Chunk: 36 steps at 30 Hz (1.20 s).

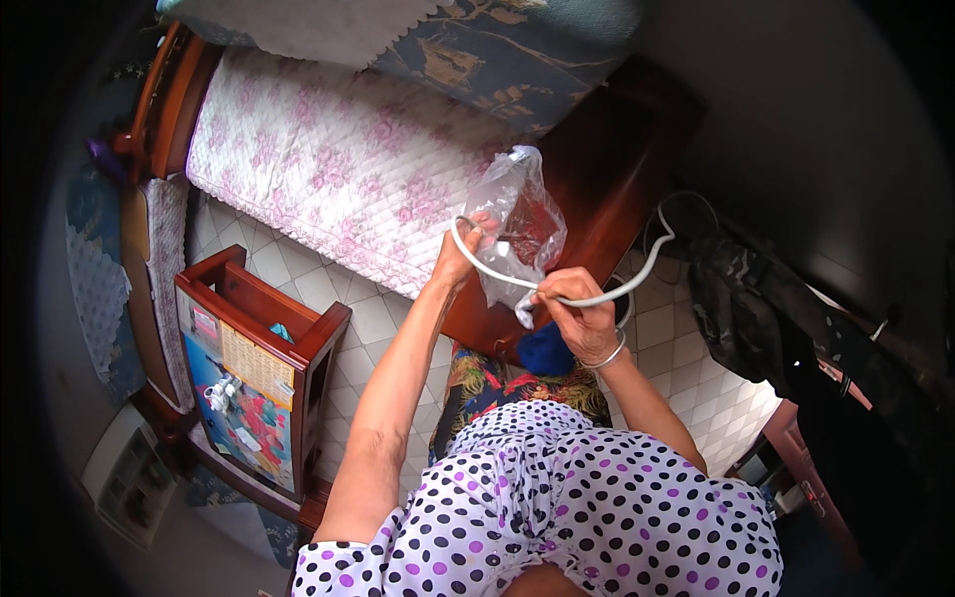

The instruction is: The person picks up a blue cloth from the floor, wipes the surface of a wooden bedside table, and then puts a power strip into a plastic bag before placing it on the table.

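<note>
A thick white cable or hose curves from my left hand, past my right, and off towards the dark area on the right. My left hand grips its looped end beside a clear plastic bag. Closed around the cable farther along is my right hand, with a bangle on its wrist. The crumpled bag hangs between the two hands, over a dark red wooden surface. Whether my left fingers also pinch the bag, I cannot tell. A dark blue object sits below my right hand.
Ahead is a wooden sofa with a quilted floral cover. A wooden table with small items on its top stands at left, on a tiled floor. Dark camouflage clothing hangs at right.
</note>
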{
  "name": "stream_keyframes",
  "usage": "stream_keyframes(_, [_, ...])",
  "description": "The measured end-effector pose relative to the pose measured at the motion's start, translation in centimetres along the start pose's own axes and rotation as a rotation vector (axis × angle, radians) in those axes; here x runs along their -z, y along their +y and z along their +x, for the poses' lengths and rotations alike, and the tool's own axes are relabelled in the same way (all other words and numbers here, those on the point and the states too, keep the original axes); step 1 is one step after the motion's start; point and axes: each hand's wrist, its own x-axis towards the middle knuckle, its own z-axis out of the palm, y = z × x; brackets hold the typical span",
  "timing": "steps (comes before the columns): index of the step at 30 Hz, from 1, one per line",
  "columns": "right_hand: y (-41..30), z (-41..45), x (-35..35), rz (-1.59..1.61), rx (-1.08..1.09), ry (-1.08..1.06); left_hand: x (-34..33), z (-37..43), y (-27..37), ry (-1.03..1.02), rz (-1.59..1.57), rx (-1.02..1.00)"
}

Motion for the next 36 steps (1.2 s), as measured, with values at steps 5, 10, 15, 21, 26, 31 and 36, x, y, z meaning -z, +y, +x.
stream_keyframes(5, [1.1,-1.9,0.7,-0.334,0.091,-0.043,0.7,-0.6,0.5,-0.039,-0.048,0.066])
stream_keyframes(10, [3.1,-0.8,0.5,-0.415,0.051,-0.057,0.0,-1.3,0.3,-0.076,-0.075,0.009])
stream_keyframes(15, [6.2,3.6,-0.4,-0.243,-0.137,-0.113,-0.5,-1.3,-1.5,-0.048,0.016,-0.11])
stream_keyframes(21, [10.7,6.5,-1.0,-0.171,-0.233,-0.333,-2.0,-2.4,-0.1,-0.017,0.127,-0.191])
stream_keyframes(26, [14.4,2.1,-2.1,-0.461,-0.161,-0.761,-1.3,-2.1,0.7,0.076,-0.067,-0.198])
stream_keyframes(31, [16.2,0.1,-4.0,-0.834,-0.29,-1.102,-1.7,-1.9,0.5,0.035,-0.224,-0.174])
stream_keyframes(36, [16.7,1.2,-7.0,-1.097,-0.513,-1.251,-3.2,-0.5,-1.0,0.079,0.039,-0.184])
